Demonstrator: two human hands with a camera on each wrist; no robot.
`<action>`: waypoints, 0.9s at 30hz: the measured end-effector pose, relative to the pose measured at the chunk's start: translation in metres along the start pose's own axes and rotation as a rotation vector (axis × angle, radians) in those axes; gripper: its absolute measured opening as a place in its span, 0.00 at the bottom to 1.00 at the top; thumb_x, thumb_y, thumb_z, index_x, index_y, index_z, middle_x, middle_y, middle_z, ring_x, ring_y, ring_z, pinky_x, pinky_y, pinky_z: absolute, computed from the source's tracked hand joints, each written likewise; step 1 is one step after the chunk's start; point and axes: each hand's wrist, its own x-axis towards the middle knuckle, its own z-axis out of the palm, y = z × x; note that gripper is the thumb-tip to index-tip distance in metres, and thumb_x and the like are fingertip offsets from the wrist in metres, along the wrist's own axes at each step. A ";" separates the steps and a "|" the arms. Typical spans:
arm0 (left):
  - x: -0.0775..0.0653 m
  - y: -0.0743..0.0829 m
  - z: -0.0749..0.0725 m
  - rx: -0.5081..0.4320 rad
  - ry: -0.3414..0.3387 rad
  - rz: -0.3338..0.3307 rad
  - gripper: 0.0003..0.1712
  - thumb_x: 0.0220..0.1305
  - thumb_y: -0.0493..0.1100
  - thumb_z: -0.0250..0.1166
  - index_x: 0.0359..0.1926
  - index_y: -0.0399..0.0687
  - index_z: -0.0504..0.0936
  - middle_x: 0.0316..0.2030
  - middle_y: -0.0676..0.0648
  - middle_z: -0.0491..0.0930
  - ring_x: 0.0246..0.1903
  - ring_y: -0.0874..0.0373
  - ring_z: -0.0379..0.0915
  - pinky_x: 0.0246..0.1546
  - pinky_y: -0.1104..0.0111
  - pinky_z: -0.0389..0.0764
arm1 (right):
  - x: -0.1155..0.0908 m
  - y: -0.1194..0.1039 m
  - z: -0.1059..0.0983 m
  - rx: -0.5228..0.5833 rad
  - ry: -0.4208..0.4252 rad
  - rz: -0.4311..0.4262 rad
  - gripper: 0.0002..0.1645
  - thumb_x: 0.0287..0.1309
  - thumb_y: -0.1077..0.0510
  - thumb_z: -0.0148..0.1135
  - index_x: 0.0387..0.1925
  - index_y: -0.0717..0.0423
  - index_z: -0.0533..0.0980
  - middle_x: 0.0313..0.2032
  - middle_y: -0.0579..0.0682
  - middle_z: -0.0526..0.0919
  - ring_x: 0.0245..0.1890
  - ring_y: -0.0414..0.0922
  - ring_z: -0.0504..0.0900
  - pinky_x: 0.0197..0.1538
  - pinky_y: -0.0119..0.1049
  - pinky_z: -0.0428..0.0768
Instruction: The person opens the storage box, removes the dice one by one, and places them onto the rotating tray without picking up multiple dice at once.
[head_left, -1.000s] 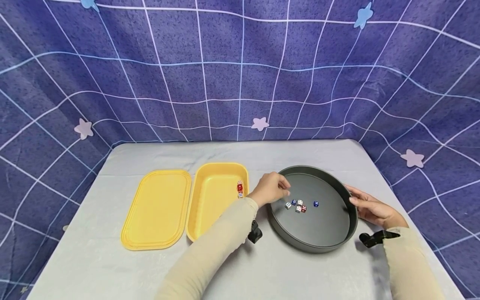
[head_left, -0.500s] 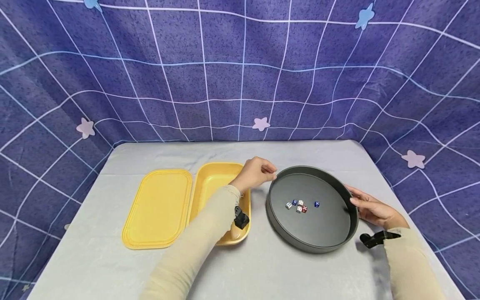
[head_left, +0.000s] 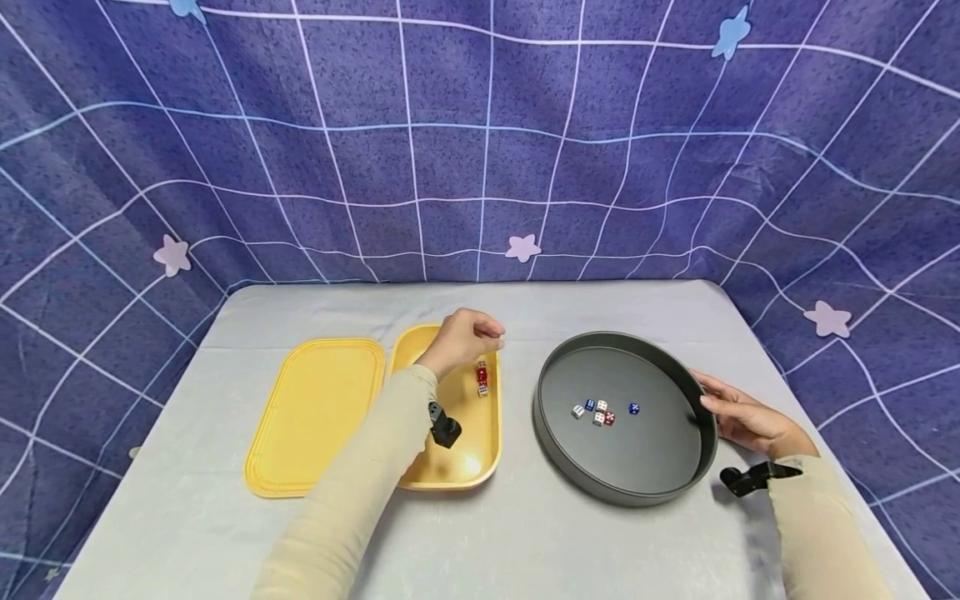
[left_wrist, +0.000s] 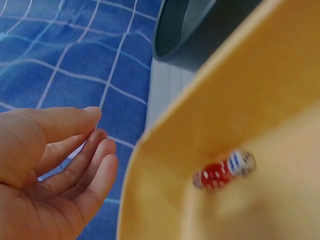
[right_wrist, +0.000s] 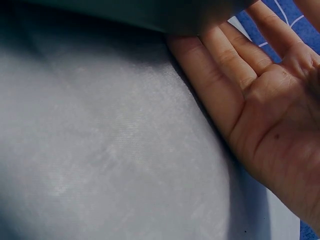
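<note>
My left hand (head_left: 463, 337) is over the far part of the yellow box (head_left: 450, 485), its thumb and fingers loosely bent with nothing visible between them. Against the box's right wall lies a short row of red and white dice (head_left: 482, 377), blurred in the left wrist view. To the right stands a round dark grey pan (head_left: 637, 467). Several dice (head_left: 602, 412) in white, blue and red cluster on its floor, and a lone blue die (head_left: 634, 408) sits a little to their right. My right hand (head_left: 750, 421) holds the pan's right side, thumb at the rim, other fingers against the outer wall, their tips hidden.
A flat yellow lid (head_left: 318, 408) lies left of the box, partly covered by the left sleeve. Everything rests on a pale cloth-covered table (head_left: 540, 533). Behind and beside it hangs a blue-purple curtain (head_left: 450, 167) with a grid and stars.
From above the pan's left side, my left hand has moved left to over the yellow box. The dice in the pan look unmoved. My right hand has stayed at the pan.
</note>
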 end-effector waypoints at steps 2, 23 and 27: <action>0.000 -0.008 -0.002 0.004 0.007 -0.019 0.08 0.56 0.37 0.69 0.39 0.41 0.86 0.35 0.46 0.85 0.36 0.56 0.79 0.44 0.67 0.78 | 0.000 0.000 0.000 -0.004 0.003 0.001 0.32 0.72 0.68 0.32 0.67 0.36 0.63 0.61 0.40 0.74 0.55 0.42 0.77 0.55 0.40 0.77; 0.003 -0.070 0.016 0.065 0.066 -0.113 0.10 0.51 0.30 0.69 0.37 0.35 0.86 0.34 0.42 0.86 0.36 0.51 0.81 0.44 0.65 0.79 | 0.001 0.000 0.000 0.026 -0.025 0.002 0.33 0.72 0.68 0.30 0.68 0.37 0.62 0.62 0.42 0.73 0.56 0.43 0.77 0.56 0.40 0.76; 0.004 -0.076 0.021 0.075 0.073 -0.120 0.09 0.50 0.31 0.70 0.36 0.37 0.86 0.33 0.44 0.86 0.36 0.53 0.81 0.43 0.66 0.78 | 0.002 -0.001 0.000 0.025 -0.021 0.011 0.33 0.73 0.68 0.29 0.68 0.36 0.62 0.62 0.42 0.74 0.56 0.42 0.77 0.56 0.40 0.76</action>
